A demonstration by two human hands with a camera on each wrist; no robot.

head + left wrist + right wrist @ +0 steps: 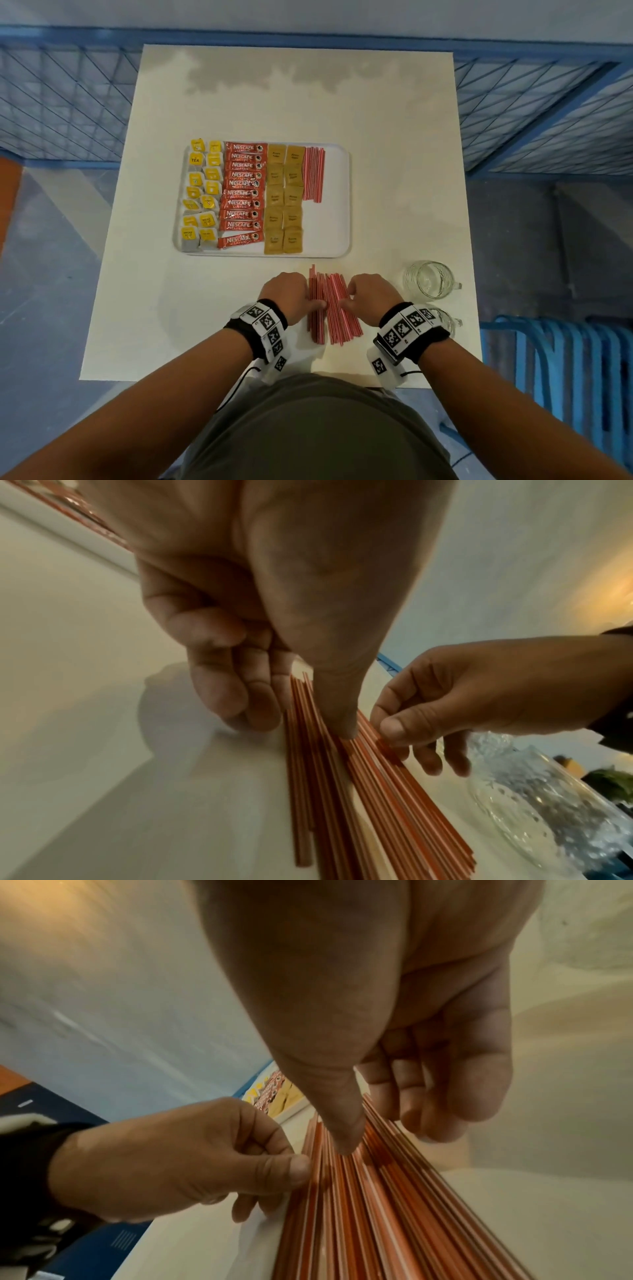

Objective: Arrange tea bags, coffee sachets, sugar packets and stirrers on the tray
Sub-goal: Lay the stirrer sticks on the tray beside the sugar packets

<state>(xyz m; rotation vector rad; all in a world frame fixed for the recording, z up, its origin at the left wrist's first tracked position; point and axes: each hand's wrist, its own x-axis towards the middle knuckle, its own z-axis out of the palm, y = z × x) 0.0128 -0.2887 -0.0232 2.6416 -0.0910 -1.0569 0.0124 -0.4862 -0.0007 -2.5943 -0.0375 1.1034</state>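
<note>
Both hands, left hand (291,293) and right hand (368,294), are curled against the loose stirrers (330,308) between them (apparently squeezed, not lifted), long axis toward the tray (337,205).

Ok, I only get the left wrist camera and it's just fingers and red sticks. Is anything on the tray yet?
Observer: Yes. Beyond the loose stirrers you see, the white tray already holds a bundle of red stirrers on its right side.
Operator: What else is on it?
Observer: Yellow tea bags on the left, then Nescafe sachets, then brown sugar packets.
Operator: Are they all neat?
Observer: Nearly. The nearest Nescafe sachet lies tilted.
</note>
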